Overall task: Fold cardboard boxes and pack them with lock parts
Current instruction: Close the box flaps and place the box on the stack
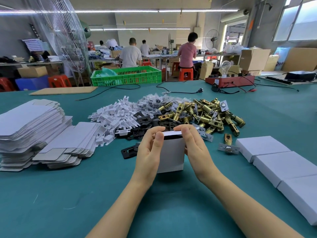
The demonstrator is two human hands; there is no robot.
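Note:
A small white cardboard box (171, 154) stands upright on the green table (85, 194), its top end facing away from me. My left hand (149, 152) grips its left side, thumb near the top flap. My right hand (195, 146) holds the right side, fingers curled over the white top flap (172, 133). Behind the box lie a heap of brass latch bolts (204, 115), black strike plates (145, 125), white card inserts (115, 117) and small clear bags (154, 101). A stack of flat white box blanks (32, 127) sits at the left.
Three closed white boxes (283, 164) lie in a row at the right. One loose latch bolt (228, 143) and a black plate (128, 151) lie near the box. A green crate (127, 75), cables and a red tester (229, 80) stand at the back. People work at far benches.

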